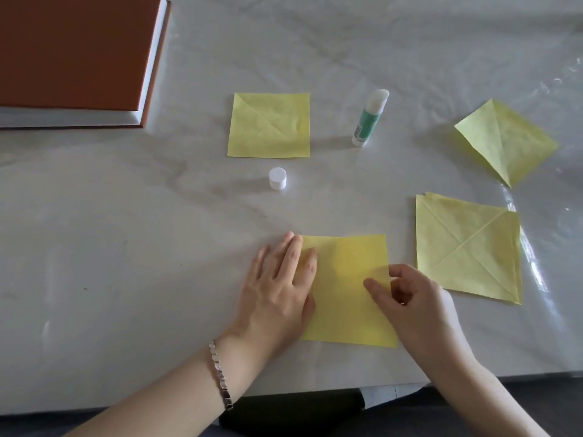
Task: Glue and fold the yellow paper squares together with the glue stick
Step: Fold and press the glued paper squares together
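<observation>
A yellow paper square [344, 294] lies flat near the table's front edge. My left hand [280, 288] lies flat on its left side, fingers straight, pressing it down. My right hand [410, 298] pinches the square's right edge between thumb and forefinger. The uncapped glue stick [367, 119], green and white, stands upright behind it. Its white cap [278, 178] stands alone to the left. Another creased yellow square [269, 125] lies beside the glue stick. At the right sit a stack of creased squares [467, 247] and a folded yellow piece [504, 141].
A thick brown book [75, 58] lies at the far left corner. The white table [126, 247] is covered with clear plastic film that wrinkles at the right. The table's front edge [315, 394] runs just under my wrists.
</observation>
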Demonstrator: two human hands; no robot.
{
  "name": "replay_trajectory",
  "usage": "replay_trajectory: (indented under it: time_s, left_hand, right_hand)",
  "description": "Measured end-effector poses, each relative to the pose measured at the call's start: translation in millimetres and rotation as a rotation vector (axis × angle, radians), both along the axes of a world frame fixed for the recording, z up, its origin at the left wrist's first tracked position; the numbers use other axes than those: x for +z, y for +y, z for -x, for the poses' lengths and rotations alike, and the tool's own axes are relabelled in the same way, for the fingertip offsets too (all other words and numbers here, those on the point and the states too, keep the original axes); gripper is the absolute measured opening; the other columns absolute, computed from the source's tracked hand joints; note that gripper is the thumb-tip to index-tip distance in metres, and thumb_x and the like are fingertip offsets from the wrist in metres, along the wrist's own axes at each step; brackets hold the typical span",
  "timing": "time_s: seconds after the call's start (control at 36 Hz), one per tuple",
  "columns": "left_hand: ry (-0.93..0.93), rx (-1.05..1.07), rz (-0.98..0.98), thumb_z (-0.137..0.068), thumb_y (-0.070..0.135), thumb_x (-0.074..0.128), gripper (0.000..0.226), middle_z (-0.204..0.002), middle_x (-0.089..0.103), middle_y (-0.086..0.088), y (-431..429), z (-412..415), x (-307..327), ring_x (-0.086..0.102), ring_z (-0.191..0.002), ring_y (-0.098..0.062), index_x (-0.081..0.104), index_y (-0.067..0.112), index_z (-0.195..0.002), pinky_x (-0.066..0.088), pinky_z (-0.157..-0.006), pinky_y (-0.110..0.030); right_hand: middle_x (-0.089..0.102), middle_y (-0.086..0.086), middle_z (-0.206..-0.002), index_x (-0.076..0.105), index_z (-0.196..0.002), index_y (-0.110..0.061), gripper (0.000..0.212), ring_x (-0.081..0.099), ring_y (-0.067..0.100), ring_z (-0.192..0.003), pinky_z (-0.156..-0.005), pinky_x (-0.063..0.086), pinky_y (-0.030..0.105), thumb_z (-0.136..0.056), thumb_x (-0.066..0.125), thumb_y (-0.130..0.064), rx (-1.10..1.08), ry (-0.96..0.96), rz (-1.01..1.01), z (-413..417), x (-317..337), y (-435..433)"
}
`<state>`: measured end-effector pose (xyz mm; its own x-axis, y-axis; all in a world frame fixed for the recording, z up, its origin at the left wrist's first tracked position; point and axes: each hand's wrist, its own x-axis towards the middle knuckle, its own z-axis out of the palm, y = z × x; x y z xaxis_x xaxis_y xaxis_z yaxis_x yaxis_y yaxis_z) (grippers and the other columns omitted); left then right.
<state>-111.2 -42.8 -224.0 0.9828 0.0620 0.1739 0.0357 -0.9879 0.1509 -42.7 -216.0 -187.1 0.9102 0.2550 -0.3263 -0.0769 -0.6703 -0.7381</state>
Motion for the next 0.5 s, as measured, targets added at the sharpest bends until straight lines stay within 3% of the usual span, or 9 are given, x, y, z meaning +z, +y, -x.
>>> replay_trajectory:
  time_s: [0.06, 0.11, 0.25, 0.39, 0.5]
  left_hand:
    - [0.000, -0.027, 0.015, -0.079, 0.020, 0.039, 0.046, -0.125, 0.059, -0.019, 0.3, 0.1, 0.7, 0.055, -0.118, -0.031, 0.067, 0.003, -0.110, 0.035, -0.099, -0.044]
    - [0.018, -0.035, 0.021, -0.079, 0.019, 0.038, 0.048, -0.128, 0.057, -0.017, 0.3, 0.3, 1.2, 0.055, -0.119, -0.030, 0.066, 0.002, -0.113, 0.038, -0.100, -0.044]
    - [0.052, -0.023, 0.041, -0.080, 0.019, 0.037, 0.049, -0.129, 0.057, -0.016, -1.6, -0.8, 0.4, 0.055, -0.119, -0.030, 0.065, 0.000, -0.115, 0.043, -0.098, -0.045]
    - [0.035, 0.005, 0.093, -0.097, 0.028, 0.020, 0.055, -0.130, 0.056, -0.016, -2.9, -1.4, 1.7, 0.052, -0.122, -0.030, 0.062, 0.000, -0.117, 0.034, -0.099, -0.044]
    - [0.013, -0.001, 0.090, -0.087, 0.026, 0.037, 0.047, -0.130, 0.055, -0.016, -2.7, -1.1, -1.6, 0.052, -0.122, -0.030, 0.063, 0.000, -0.117, 0.034, -0.099, -0.044]
  right_hand:
    - [0.061, -0.005, -0.066, 0.061, -0.085, -0.025, 0.007, 0.054, 0.008, -0.057, -0.050, 0.042, 0.011, -0.082, 0.065, -0.031, -0.043, 0.003, -0.007, -4.1, 2.5, 0.4]
    - [0.065, -0.005, -0.070, 0.062, -0.086, -0.027, 0.006, 0.059, 0.013, -0.065, -0.058, 0.047, 0.018, -0.083, 0.063, -0.031, -0.075, 0.005, -0.016, -9.4, 5.0, 1.2]
    - [0.063, -0.005, -0.070, 0.064, -0.081, -0.027, 0.008, 0.056, 0.010, -0.067, -0.058, 0.043, 0.022, -0.086, 0.060, -0.032, -0.117, -0.022, 0.030, -17.5, 7.3, 3.7]
    - [0.063, -0.012, -0.073, 0.065, -0.080, -0.027, 0.011, 0.057, 0.006, -0.071, -0.066, 0.048, 0.029, -0.086, 0.059, -0.034, -0.136, -0.008, 0.105, -21.0, 2.7, 8.8]
    - [0.063, -0.013, -0.073, 0.067, -0.080, -0.026, 0.012, 0.058, 0.007, -0.072, -0.067, 0.050, 0.031, -0.085, 0.060, -0.034, -0.163, -0.007, 0.138, -22.3, -0.3, 10.0]
